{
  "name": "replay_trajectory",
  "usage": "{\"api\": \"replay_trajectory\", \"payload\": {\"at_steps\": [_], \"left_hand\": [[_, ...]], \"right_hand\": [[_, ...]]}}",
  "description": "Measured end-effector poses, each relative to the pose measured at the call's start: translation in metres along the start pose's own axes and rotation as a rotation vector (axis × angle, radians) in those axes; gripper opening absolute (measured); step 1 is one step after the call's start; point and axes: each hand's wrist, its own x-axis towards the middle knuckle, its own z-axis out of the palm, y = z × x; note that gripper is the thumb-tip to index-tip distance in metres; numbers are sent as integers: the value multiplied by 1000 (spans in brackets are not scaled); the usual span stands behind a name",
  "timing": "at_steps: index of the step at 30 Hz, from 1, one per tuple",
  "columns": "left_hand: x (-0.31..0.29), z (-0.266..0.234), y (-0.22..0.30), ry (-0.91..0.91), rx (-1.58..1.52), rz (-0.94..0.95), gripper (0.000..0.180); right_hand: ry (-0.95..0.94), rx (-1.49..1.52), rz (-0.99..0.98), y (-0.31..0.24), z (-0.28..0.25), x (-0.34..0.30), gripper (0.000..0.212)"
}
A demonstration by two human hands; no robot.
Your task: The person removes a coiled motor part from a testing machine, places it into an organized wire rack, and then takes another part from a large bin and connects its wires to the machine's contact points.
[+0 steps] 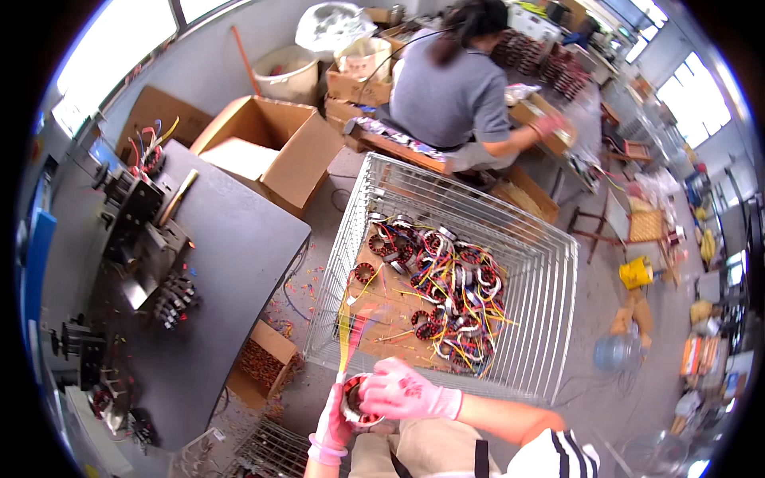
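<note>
A motor stator (351,405), a ring with a red-and-dark toothed inside, is held in front of my lap. My left hand (332,424), in a pink glove, is closed around its left side. From the right, my pink-gloved right hand (405,390) reaches over it, fingers curled at the ring's inner edge; the fingertips are partly hidden. Yellow and pink lead wires (344,338) stretch up from the stator, blurred, through a white sleeve. Just beyond my hands, a wire basket (570,319) holds many similar stators (430,319) with tangled coloured wires, lying on cardboard.
A dark table (239,247) with black machine fixtures (131,207) stands at left. Beneath its edge is a box of small reddish scraps (267,358). An open cardboard box (299,159) sits behind. A co-worker (450,88) in grey sits beyond the basket. A chair (637,223) stands at right.
</note>
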Motion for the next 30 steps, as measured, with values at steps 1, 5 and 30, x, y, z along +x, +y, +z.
{"api": "replay_trajectory", "payload": {"at_steps": [1, 5, 30], "left_hand": [[-20, 15, -1, 142, -34, 133, 50], [-119, -19, -2, 51, 264, 495, 47], [-323, -98, 131, 345, -594, 1780, 27]], "right_hand": [[79, 116, -27, -26, 0, 9, 13], [119, 691, 484, -112, 30, 23, 68], [-342, 326, 186, -192, 21, 188, 36]]}}
